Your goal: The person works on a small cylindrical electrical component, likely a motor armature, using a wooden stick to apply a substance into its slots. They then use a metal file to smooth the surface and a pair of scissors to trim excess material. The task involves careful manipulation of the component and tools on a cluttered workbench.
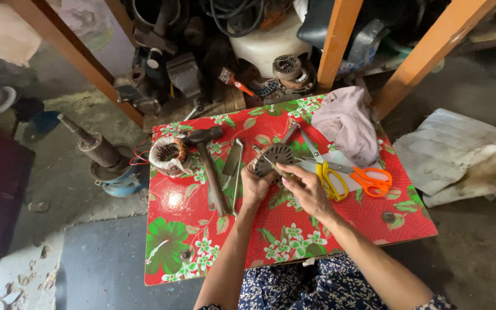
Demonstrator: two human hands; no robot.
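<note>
A low table [328, 229] covered in red floral oilcloth carries the work. On its far right lies a crumpled pinkish rag [348, 123]; at left, a hammer [210, 166] beside a copper-wound stator [167, 155]. Orange-handled scissors [371, 179] and yellow-handled scissors [329, 181] sit just right of the hands. At centre, the bare slotted stator core [272, 156] stands tilted on the table. The left hand [255, 186] closes around its lower rim; the right hand [308, 189] pinches a thin strip [279, 167] against it. The core looks heavy, rigid, sharp-edged steel, probably best gripped by its outer rim.
</note>
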